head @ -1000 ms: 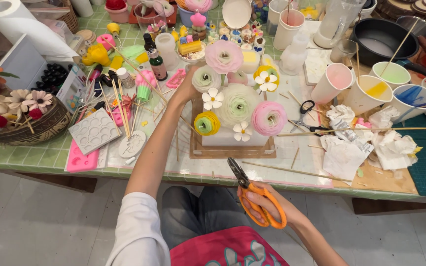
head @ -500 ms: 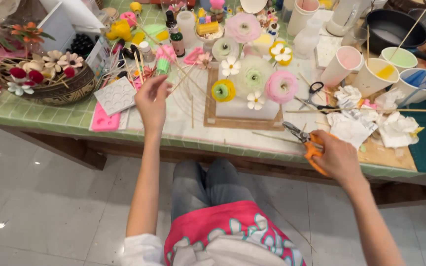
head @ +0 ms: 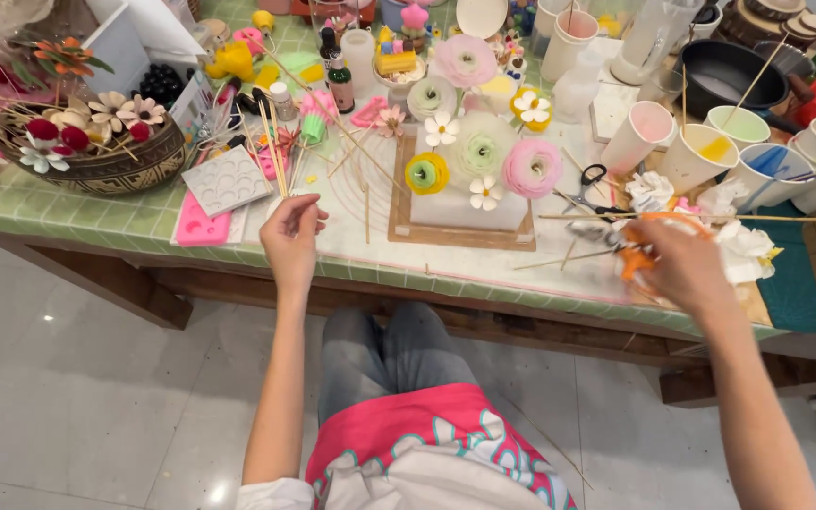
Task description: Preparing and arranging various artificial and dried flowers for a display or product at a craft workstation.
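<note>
Your left hand (head: pixel 293 231) is pinching a small bundle of thin wooden skewers (head: pixel 274 159) between thumb and fingertips; pale, straight, they are fanning upward from the grip, tips leaning over the pink silicone mould (head: pixel 202 229) just left of it. Your right hand (head: pixel 682 267) is closing around orange-handled scissors (head: pixel 637 247), blurred, blades pointing left of the grip toward the foam block of paper flowers (head: pixel 469 170). Crumpled white paper (head: pixel 743 250) is lying just right.

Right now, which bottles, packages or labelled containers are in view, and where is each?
Small dark bottle: back of the table, green label, dark cap.
Small pale bottle: left of it, white cap.
White box: far left, behind the woven basket.
No screens or signs.
</note>
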